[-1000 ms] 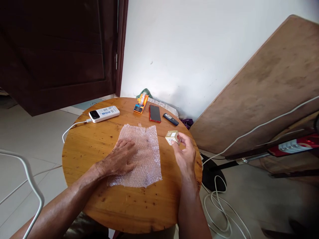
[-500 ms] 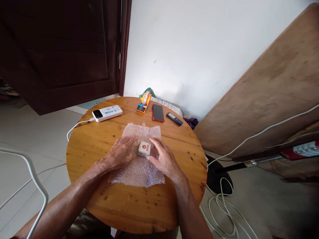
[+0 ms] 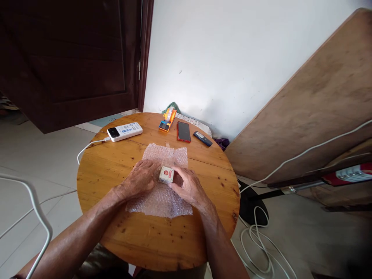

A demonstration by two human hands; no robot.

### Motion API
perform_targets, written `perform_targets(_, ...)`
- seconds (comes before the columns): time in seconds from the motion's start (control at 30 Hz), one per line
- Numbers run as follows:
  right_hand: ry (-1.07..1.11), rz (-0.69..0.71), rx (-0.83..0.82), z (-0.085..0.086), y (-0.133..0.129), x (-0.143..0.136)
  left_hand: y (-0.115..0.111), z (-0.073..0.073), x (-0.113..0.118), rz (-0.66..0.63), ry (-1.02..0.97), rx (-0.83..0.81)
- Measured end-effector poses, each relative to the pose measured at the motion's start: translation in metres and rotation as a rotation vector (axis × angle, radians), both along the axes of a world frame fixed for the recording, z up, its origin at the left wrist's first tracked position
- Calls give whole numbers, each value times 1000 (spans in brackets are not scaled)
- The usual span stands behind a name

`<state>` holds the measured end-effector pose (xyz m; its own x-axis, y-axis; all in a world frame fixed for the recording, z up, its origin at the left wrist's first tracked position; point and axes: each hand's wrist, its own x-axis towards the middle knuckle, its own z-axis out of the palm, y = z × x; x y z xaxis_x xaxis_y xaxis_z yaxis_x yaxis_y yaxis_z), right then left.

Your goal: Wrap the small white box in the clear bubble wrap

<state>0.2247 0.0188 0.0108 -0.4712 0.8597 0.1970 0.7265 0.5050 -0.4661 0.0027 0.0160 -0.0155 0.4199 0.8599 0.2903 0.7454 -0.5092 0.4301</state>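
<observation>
A small white box (image 3: 166, 174) with a red label sits on a sheet of bubble wrap (image 3: 162, 203) on the round wooden table. My right hand (image 3: 190, 186) is curved at the box's right side, its thumb and index finger at the box's edges. On the left part of the wrap lies my left hand (image 3: 141, 179), palm down and fingers extended, just beside the box with nothing gripped.
Toward the table's back are a white power bank (image 3: 124, 131) with a cable, an orange tape dispenser (image 3: 167, 119), a red-edged phone (image 3: 183, 131) and a dark remote (image 3: 202, 138). Cables (image 3: 258, 244) coil on the floor at right.
The box has shifted slightly left, and my right hand has moved left with its fingers closing to the box. My left hand stays nearly where it was.
</observation>
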Motion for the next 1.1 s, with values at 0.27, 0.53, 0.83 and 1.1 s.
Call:
perform_targets(0.27,1,6,-49,3,-2,-4,0,4,0,-25,5,-4)
perform_targets(0.53,217,57,-99,26,-9,13,0,7,-1,24,-180,13)
perform_targets(0.83,-260,259,-149,20,-53,-1,-5,14,5,-127,-283,-103)
perform_targets(1.1,-70,163,67,32,-49,-6,-7,30,3,-142,-438,-273)
